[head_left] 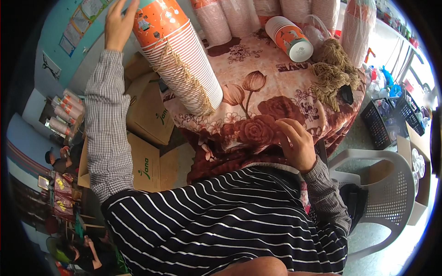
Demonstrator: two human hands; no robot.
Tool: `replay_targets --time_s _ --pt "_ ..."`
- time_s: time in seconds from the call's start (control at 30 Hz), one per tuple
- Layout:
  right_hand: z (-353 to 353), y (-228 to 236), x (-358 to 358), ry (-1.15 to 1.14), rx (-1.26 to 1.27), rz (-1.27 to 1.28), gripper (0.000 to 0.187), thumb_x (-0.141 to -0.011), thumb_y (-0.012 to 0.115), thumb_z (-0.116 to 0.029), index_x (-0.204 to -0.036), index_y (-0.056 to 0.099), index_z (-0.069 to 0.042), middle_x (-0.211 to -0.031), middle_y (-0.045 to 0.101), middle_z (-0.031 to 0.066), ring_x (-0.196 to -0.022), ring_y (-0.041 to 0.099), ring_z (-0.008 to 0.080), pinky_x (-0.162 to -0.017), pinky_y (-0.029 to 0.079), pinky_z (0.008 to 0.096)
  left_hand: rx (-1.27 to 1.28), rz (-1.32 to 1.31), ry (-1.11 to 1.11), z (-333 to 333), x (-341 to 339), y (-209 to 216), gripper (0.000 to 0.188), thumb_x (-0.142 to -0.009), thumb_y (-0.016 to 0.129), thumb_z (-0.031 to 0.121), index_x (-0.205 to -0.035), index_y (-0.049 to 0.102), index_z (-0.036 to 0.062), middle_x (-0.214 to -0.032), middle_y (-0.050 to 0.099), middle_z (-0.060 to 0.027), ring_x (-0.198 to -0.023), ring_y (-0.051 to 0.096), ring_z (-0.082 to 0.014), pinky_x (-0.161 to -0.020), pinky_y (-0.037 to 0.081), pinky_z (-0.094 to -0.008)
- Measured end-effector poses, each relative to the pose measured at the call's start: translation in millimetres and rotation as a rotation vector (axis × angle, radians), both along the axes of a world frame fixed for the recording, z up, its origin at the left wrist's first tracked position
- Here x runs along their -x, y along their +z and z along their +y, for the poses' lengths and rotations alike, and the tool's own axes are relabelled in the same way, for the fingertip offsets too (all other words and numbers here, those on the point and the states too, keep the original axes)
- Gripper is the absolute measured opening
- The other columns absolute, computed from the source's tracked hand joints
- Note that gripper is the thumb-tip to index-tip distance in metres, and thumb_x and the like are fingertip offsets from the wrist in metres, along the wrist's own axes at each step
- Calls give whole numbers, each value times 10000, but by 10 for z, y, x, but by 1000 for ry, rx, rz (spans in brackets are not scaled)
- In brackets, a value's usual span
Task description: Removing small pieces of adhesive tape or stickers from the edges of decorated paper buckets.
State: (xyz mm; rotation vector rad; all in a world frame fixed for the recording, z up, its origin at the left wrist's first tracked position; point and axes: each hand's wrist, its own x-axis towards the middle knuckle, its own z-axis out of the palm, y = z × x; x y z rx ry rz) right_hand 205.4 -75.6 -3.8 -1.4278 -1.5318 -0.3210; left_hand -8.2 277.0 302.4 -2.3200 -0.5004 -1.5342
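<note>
A tall stack of orange patterned paper cups [168,20], nested rims-down, rises from the table's left side. Tan strings [184,76] run down the stack in a row of short loops along the cup rims. My left hand [119,25] is up beside the top of this stack, fingers stretched; whether it touches the cups I cannot tell. Over the table's near edge is my right hand [298,145], its fingers loosely bent and apart, nothing in them. A bundle of tan string [334,69] lies at the right, with a small black object [345,94] on it.
A flowered cloth [248,110] covers the round table. A short cup stack [289,39] lies on its side; wrapped cup stacks [212,23] line the back. Cardboard boxes [149,110] stand at left, a plastic chair [382,198] and black crates [380,122] at right. People sit far left.
</note>
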Motion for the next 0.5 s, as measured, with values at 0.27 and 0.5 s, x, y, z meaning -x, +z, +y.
replay_targets --time_s 0.27,0.5 --pt "7 13 20 43 16 -50 334 -794 639 -16 -1124 590 -17 -1067 612 122 -943 630 293 -748 537 367 92 161 101 605 26 -19 620 -913 486 607 -1318 558 143 -1273 538 -205 -1216 511 -310 -999 408 -388" --pt "1 -28 -12 19 24 -45 308 -808 636 -30 -1113 594 -17 -1061 614 121 -938 631 293 -741 536 368 297 111 0 47 -280 -133 518 -928 555 409 -1308 538 58 -1145 586 -165 -805 556 -208 -714 463 -324"
